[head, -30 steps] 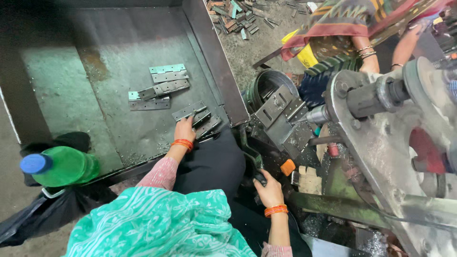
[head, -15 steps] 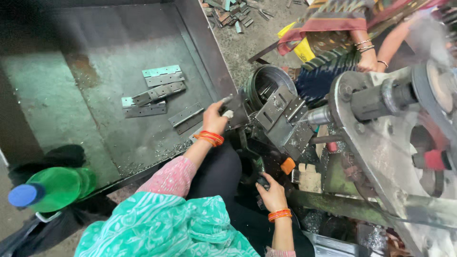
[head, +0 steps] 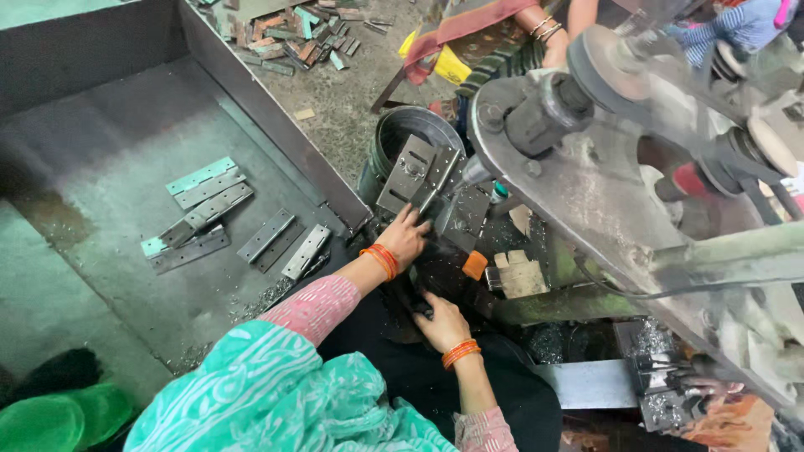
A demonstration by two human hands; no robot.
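**Reaching into the press: both hands at the machine's work area**

Seen nearest the camera are a teal patterned garment (head: 276,393) and pink sleeves, from which both forearms extend toward the press machine (head: 603,167). A green bottle (head: 50,418), blurred, is seen far to the left of the machine, at the lower corner of the view.

The right hand (head: 442,322), ringed by orange bangles (head: 461,353), is set low in front of the machine and is curled over a dark part there; whether anything is clamped in it cannot be told. Just beyond it, the left hand (head: 404,237), also banded in orange at the wrist, is stretched up to the machine's grey die plates (head: 427,180), its fingers spread and laid against the metal near a dark piece; a firm grip on anything cannot be made out. An orange block (head: 475,264) is seen just right of this hand, beside a pale wooden block (head: 521,274).

Left of the machine, a large metal tray (head: 126,125) is placed, and flat metal hinges (head: 205,218) are scattered across its floor, well apart from both hands. Behind the die plates a dark round bucket (head: 402,134) is stood. Farther off, beyond the machine, a heap of small metal pieces (head: 285,33) is spread on the ground, and another person's arm with bangles (head: 544,29) is seen at the top edge.
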